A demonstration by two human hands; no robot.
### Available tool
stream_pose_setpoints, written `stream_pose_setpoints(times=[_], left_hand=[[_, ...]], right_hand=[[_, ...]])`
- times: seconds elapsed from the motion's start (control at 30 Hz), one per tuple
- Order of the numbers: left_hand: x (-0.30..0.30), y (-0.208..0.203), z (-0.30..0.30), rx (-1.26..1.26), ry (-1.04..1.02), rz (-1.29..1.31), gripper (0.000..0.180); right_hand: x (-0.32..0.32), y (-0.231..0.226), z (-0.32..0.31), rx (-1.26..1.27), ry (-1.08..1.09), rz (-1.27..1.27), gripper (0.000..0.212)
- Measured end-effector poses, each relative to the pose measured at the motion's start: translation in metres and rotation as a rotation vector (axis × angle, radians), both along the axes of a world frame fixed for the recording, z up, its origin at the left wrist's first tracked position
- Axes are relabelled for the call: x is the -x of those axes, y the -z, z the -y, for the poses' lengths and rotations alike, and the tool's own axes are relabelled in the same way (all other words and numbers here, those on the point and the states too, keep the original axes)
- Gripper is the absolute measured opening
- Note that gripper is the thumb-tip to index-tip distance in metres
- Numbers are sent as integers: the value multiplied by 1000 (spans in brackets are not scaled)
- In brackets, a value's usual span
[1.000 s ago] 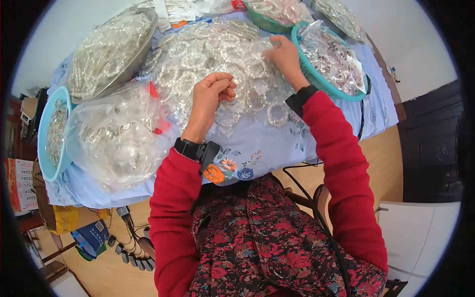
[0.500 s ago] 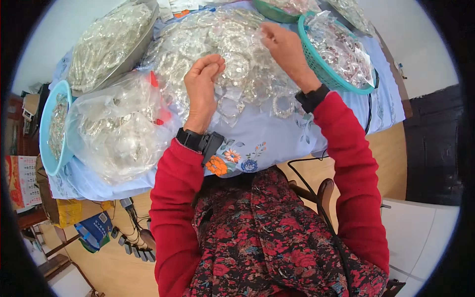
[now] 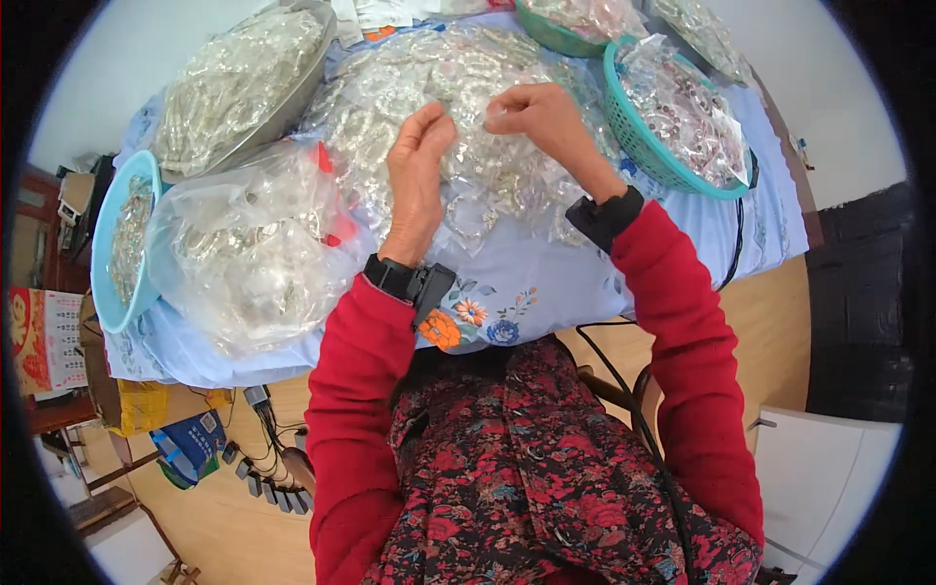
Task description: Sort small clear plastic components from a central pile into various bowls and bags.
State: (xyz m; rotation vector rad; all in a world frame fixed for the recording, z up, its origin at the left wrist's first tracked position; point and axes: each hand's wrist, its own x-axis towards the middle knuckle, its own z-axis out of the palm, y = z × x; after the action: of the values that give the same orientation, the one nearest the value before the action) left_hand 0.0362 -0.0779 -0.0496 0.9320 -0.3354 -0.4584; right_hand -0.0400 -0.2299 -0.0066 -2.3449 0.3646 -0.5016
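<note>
the pale, shiny pile of clear packets (image 3: 478,161) is situated beneath and between the left grip (image 3: 417,175) and the right grip (image 3: 546,122), and it spreads also beyond both of them. the left grip has its fingers bent toward the thumb; the right grip is curled as well, with the fingertips pointing to the left one. the two are near each other but apart. for both, i cannot tell whether they pinch a packet or are empty. to the left of the left grip, closer to the body, there is a big clear bag (image 3: 244,263); farther left stands a light blue basin (image 3: 101,258). beyond this bag, a metal bowl (image 3: 304,86) is heaped full. to the right of the right grip is a teal basket (image 3: 639,136), and beyond that grip, a green bowl (image 3: 551,37). all these rest on the blue, flower-patterned bench (image 3: 536,278).
</note>
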Motion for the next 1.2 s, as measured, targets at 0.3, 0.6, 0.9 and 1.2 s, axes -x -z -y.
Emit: stream_pose_setpoints(times=[0.3, 0.6, 0.9, 1.2], left_hand=[[-10, -8, -4, -313, 211, 247, 24], [-4, -9, -10, -199, 130, 147, 18], [-42, -78, -16, -2, -211, 62, 9], [-131, -107, -44, 123, -510, 103, 9]], right_hand=[[0, -13, 1, -393, 50, 26, 18], [16, -12, -4, -604, -5, -8, 24], [47, -16, -19, -806, 61, 181, 24], [64, 5, -18, -895, 26, 131, 23]])
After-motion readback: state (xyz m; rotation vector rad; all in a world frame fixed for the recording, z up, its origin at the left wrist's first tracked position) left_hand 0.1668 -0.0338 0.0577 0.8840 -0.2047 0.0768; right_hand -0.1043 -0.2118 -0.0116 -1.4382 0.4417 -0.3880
